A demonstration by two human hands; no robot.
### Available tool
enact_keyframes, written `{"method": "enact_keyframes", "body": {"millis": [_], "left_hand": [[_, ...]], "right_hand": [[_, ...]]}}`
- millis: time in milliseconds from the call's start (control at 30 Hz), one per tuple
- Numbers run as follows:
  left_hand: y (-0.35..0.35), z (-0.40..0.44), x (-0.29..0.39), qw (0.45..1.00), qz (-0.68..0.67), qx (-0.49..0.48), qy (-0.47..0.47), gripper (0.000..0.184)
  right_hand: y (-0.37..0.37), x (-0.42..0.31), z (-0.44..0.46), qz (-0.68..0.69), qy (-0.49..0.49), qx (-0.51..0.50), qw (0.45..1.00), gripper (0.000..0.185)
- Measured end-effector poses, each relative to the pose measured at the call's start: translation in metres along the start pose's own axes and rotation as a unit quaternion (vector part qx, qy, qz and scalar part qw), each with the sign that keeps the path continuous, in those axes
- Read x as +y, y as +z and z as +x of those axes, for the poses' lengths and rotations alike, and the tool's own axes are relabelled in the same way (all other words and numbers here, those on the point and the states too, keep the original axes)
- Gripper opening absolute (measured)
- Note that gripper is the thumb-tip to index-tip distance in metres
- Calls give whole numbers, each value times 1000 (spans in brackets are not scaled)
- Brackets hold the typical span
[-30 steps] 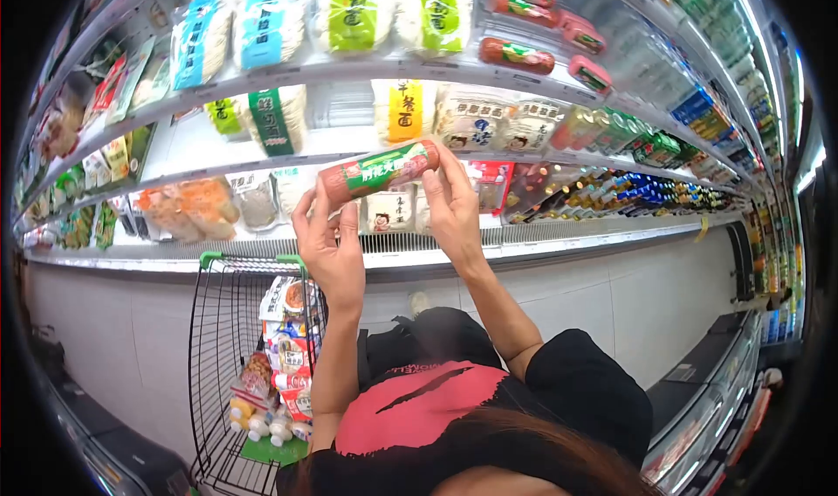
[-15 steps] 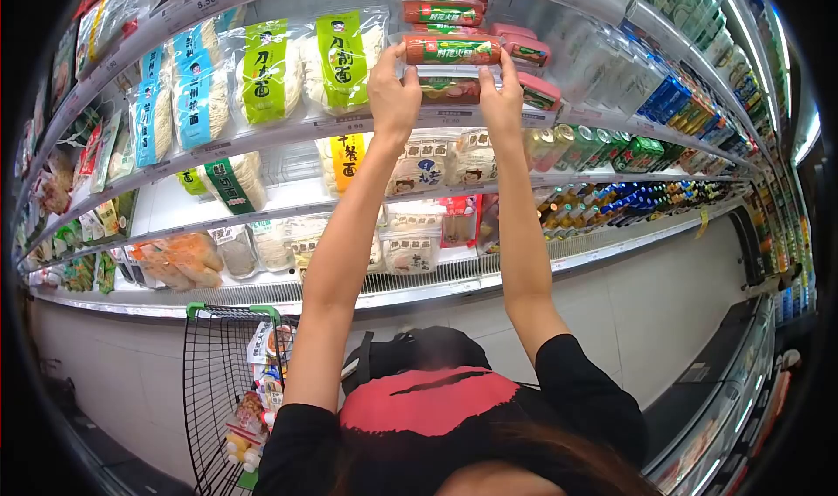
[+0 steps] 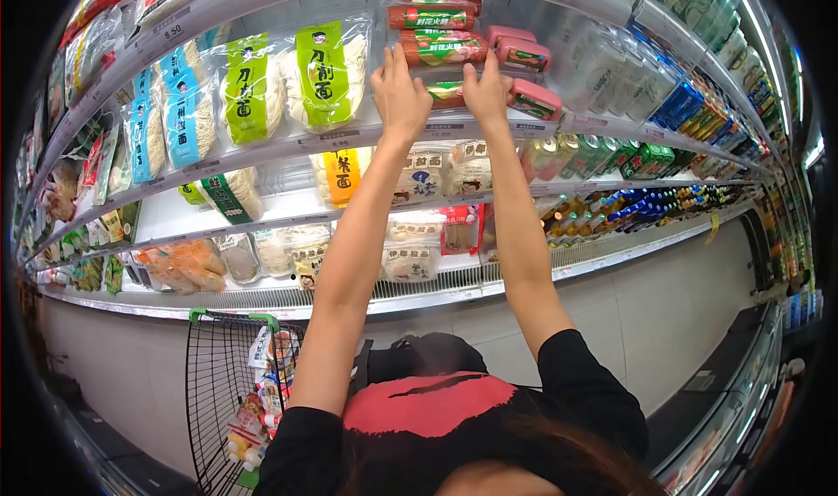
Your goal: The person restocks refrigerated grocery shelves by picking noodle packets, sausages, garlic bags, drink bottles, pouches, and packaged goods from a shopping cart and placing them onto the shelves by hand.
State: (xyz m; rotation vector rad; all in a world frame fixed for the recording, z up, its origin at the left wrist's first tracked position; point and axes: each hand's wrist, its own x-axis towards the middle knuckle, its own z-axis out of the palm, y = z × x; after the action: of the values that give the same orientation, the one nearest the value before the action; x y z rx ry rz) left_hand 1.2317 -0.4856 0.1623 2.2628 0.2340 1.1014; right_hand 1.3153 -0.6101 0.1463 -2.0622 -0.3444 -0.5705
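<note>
A red ham sausage (image 3: 443, 53) with a green label lies crosswise on the shelf, in front of similar sausages. My left hand (image 3: 401, 95) has its fingertips at the left end of this sausage, thumb bent inward. At the right end are the fingers of my right hand (image 3: 487, 90), its thumb just below the sausage. Another packed sausage (image 3: 447, 94) shows between my wrists, nearer the shelf edge, partly hidden by my hands. Pink packs of meat (image 3: 534, 100) stand right beside my right hand.
Bagged noodles with green labels (image 3: 326, 73) lie left of my hands. Clear-wrapped cans (image 3: 615, 77) fill the shelf's right side. A price rail (image 3: 349, 140) runs along the shelf edge. Below left stands a shopping cart (image 3: 202, 356) with goods inside.
Both hands have moved the ham sausage slightly left and back, against the others on the shelf. The view has shifted a little.
</note>
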Motion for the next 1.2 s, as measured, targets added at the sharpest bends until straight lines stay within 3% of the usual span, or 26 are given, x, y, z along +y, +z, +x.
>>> {"method": "enact_keyframes", "body": {"millis": [133,167,333,433,533,633,733,800,867,933,1000,1033,1067,1133,1200], "left_hand": [[3,4,-3,999,26,0,31,68],[4,-2,-2,999,21,21,37,66],[-20,-39,12,1000,11,20,18,65],[-19,-48,3,998,58,16,29,54],[-13,-46,3,996,85,17,18,44],[-20,-45,6,999,27,14,26,47],[-65,-80,21,996,3,39,76,47],[-111,-129,14,997,23,24,70,44],[-153,-183,3,998,45,10,39,42],[-200,-255,-28,990,111,6,-83,41],[-255,-335,-51,947,221,27,-233,45],[-284,-379,-59,908,300,33,-291,54],[-311,-424,-64,863,352,43,-361,62],[-358,-500,-58,747,440,76,-493,68],[-393,-563,-51,615,516,69,-593,63]], "right_hand": [[0,8,-11,53,-21,-11,998,73],[2,9,-17,10,-63,13,998,77],[-22,-27,-69,-4,-9,31,999,72],[-14,-31,-83,-122,-66,27,990,70],[-7,-27,-81,-95,-73,43,992,69],[-22,-36,-80,-70,-34,46,996,60],[-52,-73,-102,-64,-111,108,986,49],[-56,-95,-141,44,-113,113,986,39],[-43,-123,-201,151,-99,3,984,31],[-3,-120,-271,220,-95,-197,951,28],[35,-125,-349,275,-41,-440,854,27],[53,-125,-387,277,-78,-527,800,27],[59,-136,-421,293,-53,-609,735,28],[80,-139,-492,289,-229,-649,665,33],[88,-162,-552,301,-300,-663,617,42]]}}
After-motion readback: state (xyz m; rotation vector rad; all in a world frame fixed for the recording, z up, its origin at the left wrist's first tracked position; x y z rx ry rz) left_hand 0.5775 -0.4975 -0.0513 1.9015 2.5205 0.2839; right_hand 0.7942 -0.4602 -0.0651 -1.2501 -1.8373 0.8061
